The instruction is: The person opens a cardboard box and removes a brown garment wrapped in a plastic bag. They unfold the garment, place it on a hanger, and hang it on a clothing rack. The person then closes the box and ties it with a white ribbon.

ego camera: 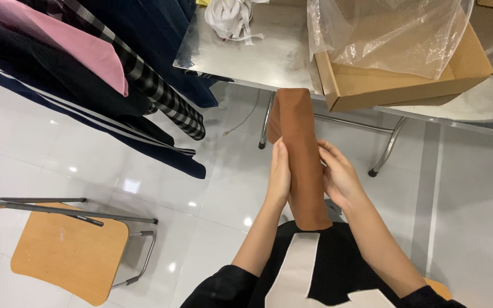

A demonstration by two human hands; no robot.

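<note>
A long folded strip of rust-brown cloth (301, 154) runs from my lap up toward the table edge. My left hand (279, 174) presses flat along its left side, fingers straight and together. My right hand (338, 175) cups the right side, fingers curled onto the fabric. Both hands grip the cloth between them at about its middle. Its lower end rests against my black and white top.
A metal table (258, 54) stands ahead with a cardboard box (397, 85) lined with clear plastic and a bundle of white cloth (229, 17). Dark, pink and checked garments (115, 74) hang at the left. A wooden-seat chair (69, 251) sits at lower left.
</note>
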